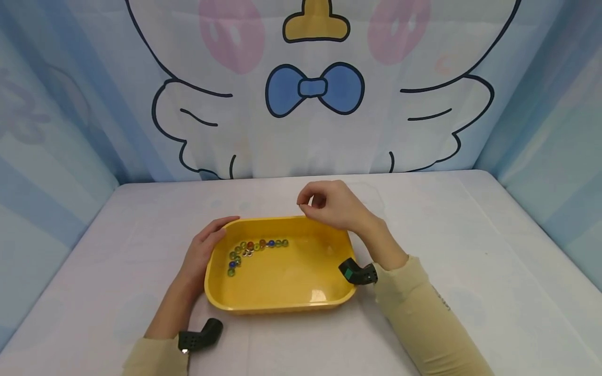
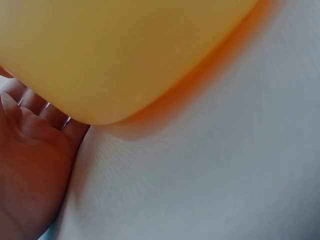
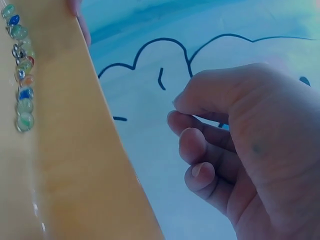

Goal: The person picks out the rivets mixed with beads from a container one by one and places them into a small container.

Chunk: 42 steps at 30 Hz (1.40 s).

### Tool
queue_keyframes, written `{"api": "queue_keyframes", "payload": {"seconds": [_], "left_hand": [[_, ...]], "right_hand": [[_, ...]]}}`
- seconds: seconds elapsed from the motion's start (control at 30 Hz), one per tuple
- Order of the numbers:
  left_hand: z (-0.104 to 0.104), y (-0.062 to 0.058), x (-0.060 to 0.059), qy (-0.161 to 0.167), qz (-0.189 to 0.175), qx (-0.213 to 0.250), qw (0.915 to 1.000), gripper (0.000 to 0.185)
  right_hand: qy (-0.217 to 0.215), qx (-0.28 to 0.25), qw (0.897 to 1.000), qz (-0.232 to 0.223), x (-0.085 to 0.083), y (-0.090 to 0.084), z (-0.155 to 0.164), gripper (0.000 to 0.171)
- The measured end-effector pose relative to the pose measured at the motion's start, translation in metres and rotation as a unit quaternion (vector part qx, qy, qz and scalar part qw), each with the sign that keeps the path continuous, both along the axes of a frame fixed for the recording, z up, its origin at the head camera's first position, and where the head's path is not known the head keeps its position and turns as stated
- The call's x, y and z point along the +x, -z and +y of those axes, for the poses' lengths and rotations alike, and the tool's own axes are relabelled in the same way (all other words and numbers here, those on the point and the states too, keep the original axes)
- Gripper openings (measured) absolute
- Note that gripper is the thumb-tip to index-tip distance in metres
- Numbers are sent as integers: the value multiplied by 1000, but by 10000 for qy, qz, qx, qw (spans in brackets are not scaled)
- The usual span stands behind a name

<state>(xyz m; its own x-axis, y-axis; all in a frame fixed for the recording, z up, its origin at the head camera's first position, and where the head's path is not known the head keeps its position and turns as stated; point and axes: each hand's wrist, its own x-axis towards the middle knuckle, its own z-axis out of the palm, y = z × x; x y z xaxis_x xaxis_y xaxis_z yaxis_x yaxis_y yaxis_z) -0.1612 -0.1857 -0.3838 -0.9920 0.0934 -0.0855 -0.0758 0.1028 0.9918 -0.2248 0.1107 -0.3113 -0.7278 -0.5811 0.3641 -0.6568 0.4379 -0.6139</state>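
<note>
Glass marbles (image 1: 262, 243), mostly greenish with some blue and red ones, lie in a bent line in the left part of a yellow tray (image 1: 291, 284). The left hand (image 1: 202, 250) holds the tray's left end, thumb at the rim, fingers along the outer wall. The right hand (image 1: 331, 203) hangs near the far rim, fingers curled, thumb and forefinger tips together. A pale tabletop (image 1: 470, 261) carries the tray.
</note>
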Motion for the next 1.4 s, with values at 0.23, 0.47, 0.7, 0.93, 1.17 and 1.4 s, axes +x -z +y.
{"api": "queue_keyframes", "payload": {"seconds": [0.23,0.47,0.7,0.93,1.17,1.4], "left_hand": [[0,0,0,-15,-18,-18,10000,43],[1,0,0,-17,-14,-2,10000,43],[1,0,0,-27,-24,37,10000,43],[1,0,0,-21,-50,49,10000,42],[0,0,0,-18,-39,36,10000,42],[0,1,0,-7,-36,78,10000,43]], "right_hand": [[192,-78,9998,-76,-2,-2,13,6],[423,-80,9990,-123,-3,-4,21,6],[647,-145,9976,-220,-7,-3,31,6],[912,-109,9952,-340,-10,-1,41,5],[1108,55,9929,-436,-14,3,47,6],[1449,120,9876,-599,-14,1,57,7]]}}
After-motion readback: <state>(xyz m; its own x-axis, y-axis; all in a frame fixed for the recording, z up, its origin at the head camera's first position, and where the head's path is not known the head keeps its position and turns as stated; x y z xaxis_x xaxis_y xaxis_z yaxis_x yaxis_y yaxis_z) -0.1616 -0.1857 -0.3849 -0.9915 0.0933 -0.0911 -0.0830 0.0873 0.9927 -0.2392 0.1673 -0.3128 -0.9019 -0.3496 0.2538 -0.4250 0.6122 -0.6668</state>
